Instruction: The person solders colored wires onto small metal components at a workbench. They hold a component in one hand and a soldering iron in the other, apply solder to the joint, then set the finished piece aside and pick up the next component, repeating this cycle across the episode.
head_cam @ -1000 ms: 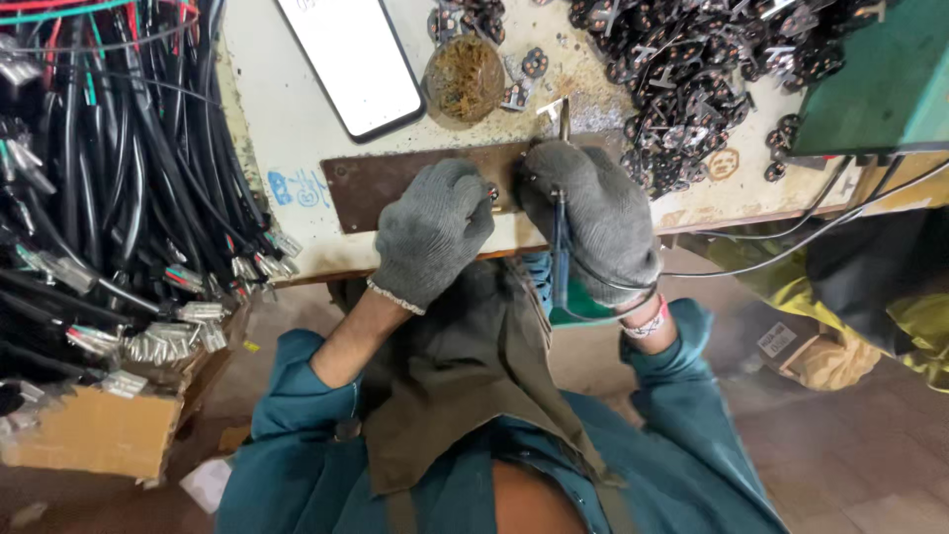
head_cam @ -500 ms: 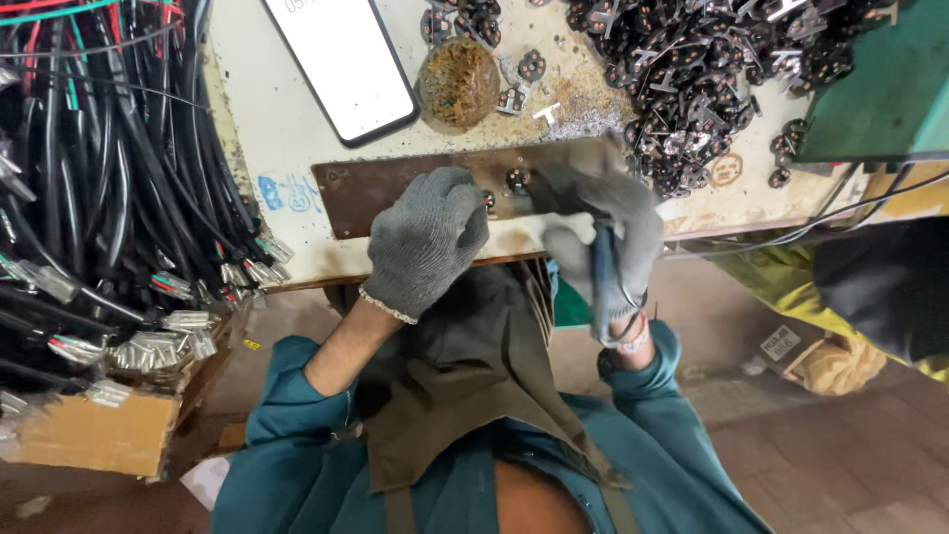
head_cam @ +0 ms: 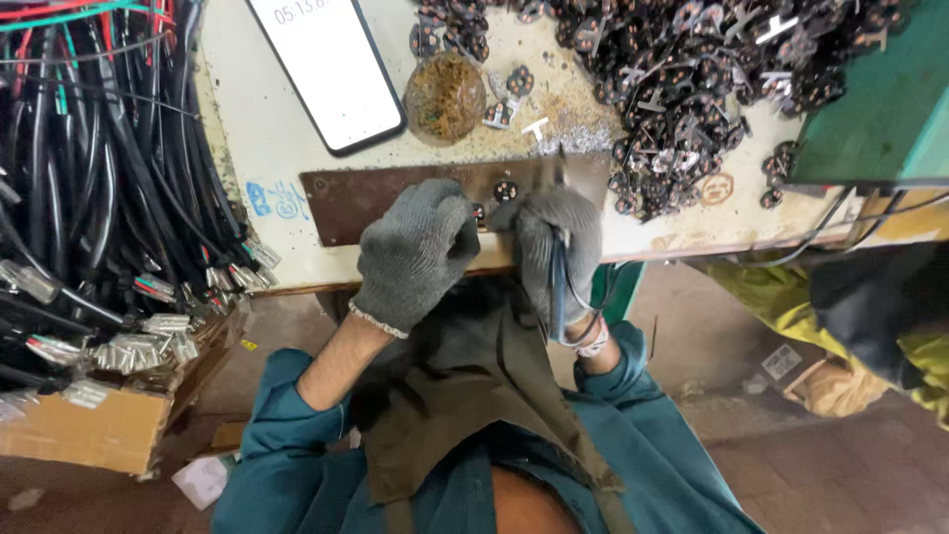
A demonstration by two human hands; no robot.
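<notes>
From the head camera, both gloved hands rested at the near edge of the table [head_cam: 277,148], over a brown metal plate [head_cam: 366,198] that lay flat along that edge. The left hand [head_cam: 413,252] was curled with its fingers pressed together beside a small round black part [head_cam: 505,191] sitting on the plate between the hands. The right hand [head_cam: 557,247] had its fingers closed around a blue-handled tool [head_cam: 560,287]; a phone [head_cam: 326,69], a round dish [head_cam: 445,97] and a heap of dark parts [head_cam: 682,79] lay farther back.

Workbench [head_cam: 277,148] — phone [head_cam: 326,69], brown plate [head_cam: 356,203], black parts [head_cam: 692,69].
</notes>
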